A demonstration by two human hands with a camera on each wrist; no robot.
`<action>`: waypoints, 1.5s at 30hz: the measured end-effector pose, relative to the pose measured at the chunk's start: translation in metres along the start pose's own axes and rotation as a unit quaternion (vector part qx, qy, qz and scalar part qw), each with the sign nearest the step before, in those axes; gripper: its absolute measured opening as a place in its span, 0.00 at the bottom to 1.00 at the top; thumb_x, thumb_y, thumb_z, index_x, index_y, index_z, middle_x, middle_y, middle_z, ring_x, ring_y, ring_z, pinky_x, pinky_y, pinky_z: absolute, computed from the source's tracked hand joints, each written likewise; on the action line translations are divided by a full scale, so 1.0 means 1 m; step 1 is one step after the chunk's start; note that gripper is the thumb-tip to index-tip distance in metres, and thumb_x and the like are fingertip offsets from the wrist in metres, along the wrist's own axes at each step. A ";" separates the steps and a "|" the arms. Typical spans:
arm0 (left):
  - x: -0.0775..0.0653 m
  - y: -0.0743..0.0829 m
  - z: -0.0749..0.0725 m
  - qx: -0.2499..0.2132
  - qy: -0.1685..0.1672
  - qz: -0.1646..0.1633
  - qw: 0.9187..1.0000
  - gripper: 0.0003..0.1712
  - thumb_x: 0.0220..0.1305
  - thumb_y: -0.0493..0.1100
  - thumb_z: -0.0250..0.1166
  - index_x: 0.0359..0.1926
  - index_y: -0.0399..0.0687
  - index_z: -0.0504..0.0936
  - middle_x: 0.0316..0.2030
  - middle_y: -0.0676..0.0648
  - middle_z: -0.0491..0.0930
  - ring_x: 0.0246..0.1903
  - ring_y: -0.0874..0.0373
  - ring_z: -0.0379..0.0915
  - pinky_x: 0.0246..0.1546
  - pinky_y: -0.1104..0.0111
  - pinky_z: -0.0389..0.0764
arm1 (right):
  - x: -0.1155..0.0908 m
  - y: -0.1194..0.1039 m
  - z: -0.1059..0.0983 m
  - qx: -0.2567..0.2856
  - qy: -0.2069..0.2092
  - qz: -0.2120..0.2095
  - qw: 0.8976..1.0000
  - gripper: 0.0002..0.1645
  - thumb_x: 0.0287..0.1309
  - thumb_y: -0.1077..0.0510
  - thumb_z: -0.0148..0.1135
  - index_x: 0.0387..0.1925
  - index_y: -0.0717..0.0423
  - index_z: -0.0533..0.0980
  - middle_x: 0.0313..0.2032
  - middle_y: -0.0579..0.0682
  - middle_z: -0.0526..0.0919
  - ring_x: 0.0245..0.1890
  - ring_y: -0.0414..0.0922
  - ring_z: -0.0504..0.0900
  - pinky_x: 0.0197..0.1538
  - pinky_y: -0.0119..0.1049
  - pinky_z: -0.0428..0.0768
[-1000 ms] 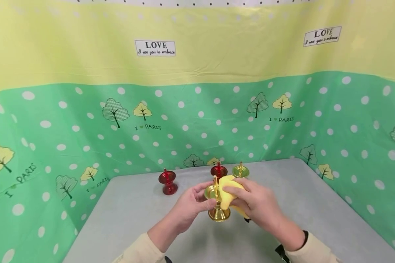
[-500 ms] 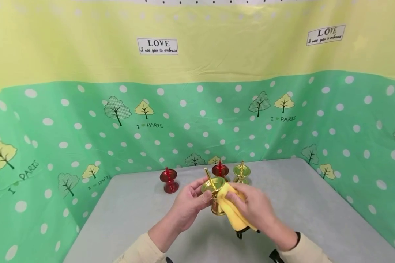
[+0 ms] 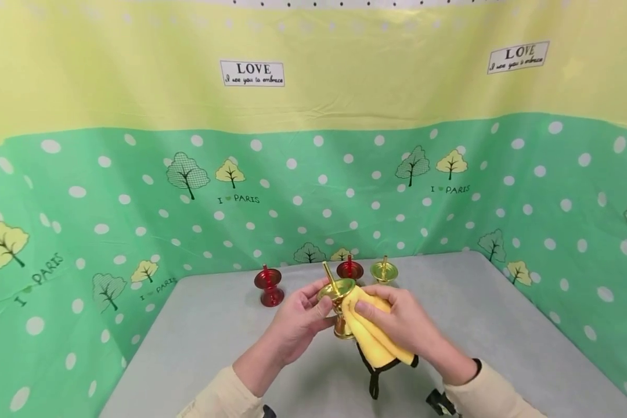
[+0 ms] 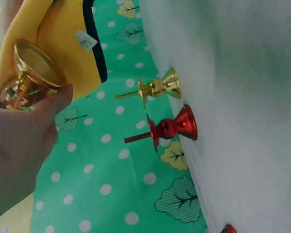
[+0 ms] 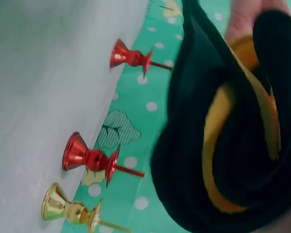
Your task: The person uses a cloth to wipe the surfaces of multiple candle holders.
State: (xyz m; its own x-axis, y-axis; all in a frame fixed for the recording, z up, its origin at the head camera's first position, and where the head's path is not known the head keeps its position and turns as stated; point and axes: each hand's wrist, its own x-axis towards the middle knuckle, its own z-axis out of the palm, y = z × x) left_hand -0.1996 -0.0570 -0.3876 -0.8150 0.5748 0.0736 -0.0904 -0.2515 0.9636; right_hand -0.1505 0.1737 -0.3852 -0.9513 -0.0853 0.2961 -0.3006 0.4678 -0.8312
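Observation:
My left hand (image 3: 299, 325) grips a shiny gold candle holder (image 3: 343, 331) by its upper part, fingers and thumb around it. The holder is tilted, its pin leaning left, and is held above the table. In my right hand (image 3: 404, 319) is a yellow cloth (image 3: 373, 342) with a black edge and a hanging loop, pinched between thumb and fingers. The cloth touches the right side of the gold holder. In the left wrist view the holder's flared end (image 4: 41, 63) shows beside the cloth. The right wrist view shows the cloth's dark underside (image 5: 184, 145), which hides most of the right hand.
On the grey table (image 3: 209, 342) a red candle holder (image 3: 271, 296) stands at the left. Another red holder (image 3: 350, 270) and a gold holder (image 3: 384, 271) stand at the back, behind my hands. A green and yellow patterned curtain (image 3: 271, 162) hangs around the table.
The gold candle holder has been raised and tilted, its pin swinging left. The yellow cloth has gone from a bunched shape to hanging down, lower on the holder's right side.

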 end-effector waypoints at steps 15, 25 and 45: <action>-0.002 0.006 0.025 0.059 0.137 0.029 0.988 0.48 0.65 0.51 0.79 0.75 0.33 0.68 0.64 0.37 0.83 0.58 0.56 0.84 0.59 0.67 0.86 | -0.012 -0.007 0.034 -0.313 0.280 -0.381 0.824 0.26 0.76 0.36 0.60 0.51 0.50 0.90 0.41 0.49 0.93 0.31 0.47 0.89 0.31 0.43 0.88; -0.002 0.016 0.008 -0.022 0.048 0.023 0.998 0.38 0.74 0.44 0.71 0.75 0.31 0.68 0.58 0.47 0.84 0.53 0.59 0.86 0.59 0.61 0.87 | 0.005 -0.011 -0.002 0.047 0.015 -0.027 0.998 0.20 0.67 0.49 0.75 0.58 0.49 0.87 0.36 0.52 0.92 0.23 0.41 0.86 0.26 0.36 0.86; -0.007 0.024 0.005 0.014 -0.016 0.027 0.999 0.37 0.77 0.43 0.67 0.78 0.34 0.65 0.61 0.48 0.83 0.56 0.59 0.83 0.57 0.61 0.88 | 0.002 -0.019 0.003 -0.026 0.056 -0.123 0.990 0.19 0.63 0.48 0.78 0.54 0.47 0.89 0.38 0.49 0.93 0.25 0.39 0.86 0.27 0.34 0.84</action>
State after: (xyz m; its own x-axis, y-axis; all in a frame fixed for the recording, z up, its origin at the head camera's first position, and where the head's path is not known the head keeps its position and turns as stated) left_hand -0.1929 -0.0629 -0.3635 -0.7993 0.5859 0.1337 -0.0298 -0.2609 0.9649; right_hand -0.1471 0.1619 -0.3698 -0.8352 -0.1059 0.5397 -0.5162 0.4893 -0.7029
